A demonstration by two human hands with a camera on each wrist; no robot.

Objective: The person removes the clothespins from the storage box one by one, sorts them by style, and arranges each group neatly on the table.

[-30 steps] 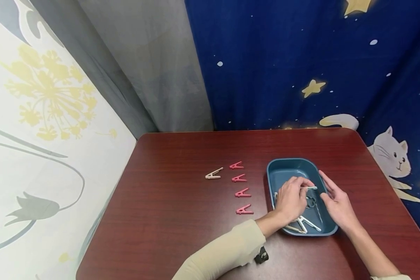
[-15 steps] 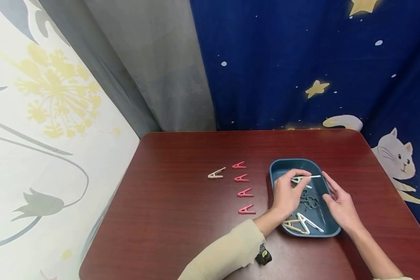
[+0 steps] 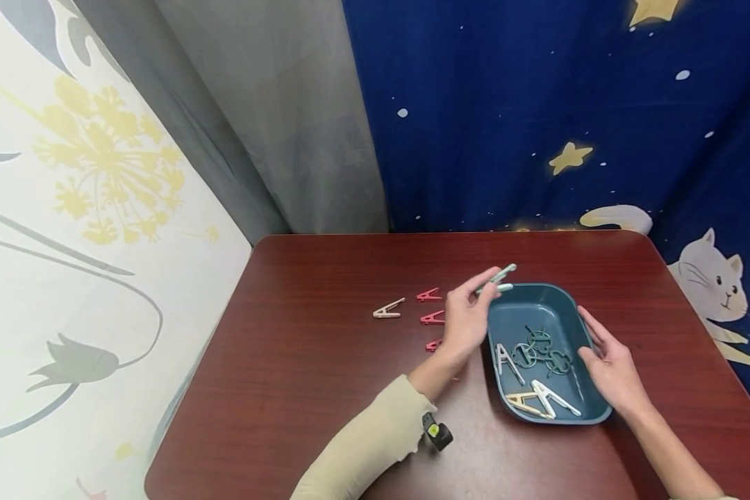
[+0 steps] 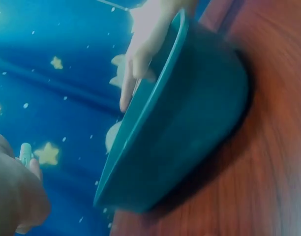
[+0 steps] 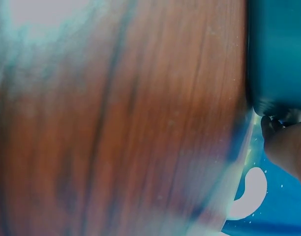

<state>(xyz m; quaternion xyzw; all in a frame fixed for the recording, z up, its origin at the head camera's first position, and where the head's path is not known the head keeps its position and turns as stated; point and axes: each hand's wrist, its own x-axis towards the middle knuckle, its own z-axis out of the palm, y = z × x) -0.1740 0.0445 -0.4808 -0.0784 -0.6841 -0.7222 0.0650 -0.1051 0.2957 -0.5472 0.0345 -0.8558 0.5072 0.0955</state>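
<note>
In the head view my left hand point(image 3: 465, 323) pinches a pale green clothespin point(image 3: 505, 287) just beyond the left rim of a blue plastic bin point(image 3: 531, 309). The clothespin's end point(image 4: 26, 153) also peeks past the fingers in the left wrist view. My right hand point(image 3: 614, 371) holds the bin's right rim, its thumb on the inner side. Inside the bin lie a white clothespin point(image 3: 556, 399), a yellowish one point(image 3: 525, 404), a greyish-white one point(image 3: 508, 364) and dark green ring-shaped pieces point(image 3: 540, 352).
Left of the bin, red clothespins point(image 3: 433, 317) form a column, partly covered by my left hand and forearm. A beige clothespin point(image 3: 389, 309) lies further left on the brown table point(image 3: 312, 347). Curtains point(image 3: 506, 139) hang behind the table.
My left hand has lifted the pale green clothespin out of the bin and moved left over the rim. The right hand stays on the bin's right side.
</note>
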